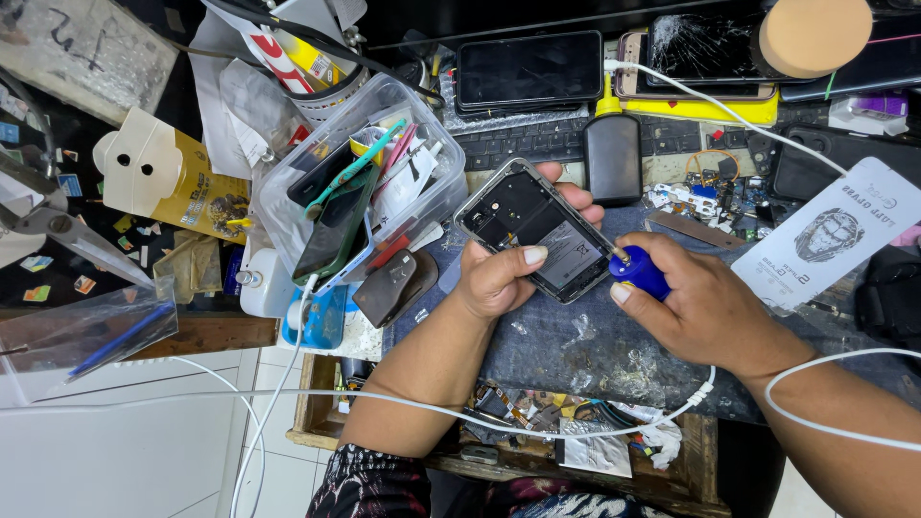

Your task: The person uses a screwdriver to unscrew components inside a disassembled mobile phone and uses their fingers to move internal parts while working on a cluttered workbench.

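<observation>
Head view: the right hand (705, 307) is closed around a blue-handled screwdriver (638, 271), its tip set against the lower right edge of an opened smartphone (537, 230). The left hand (504, 273) grips that phone from below, thumb pressed on its inner face, holding it tilted above the grey work mat (566, 345). Just beside the phone stands a black glue bottle (613, 153) with a yellow nozzle. To the left sits a clear plastic tub (288, 201) stuffed with phones and tools. A white cable (432, 408) crosses both forearms.
</observation>
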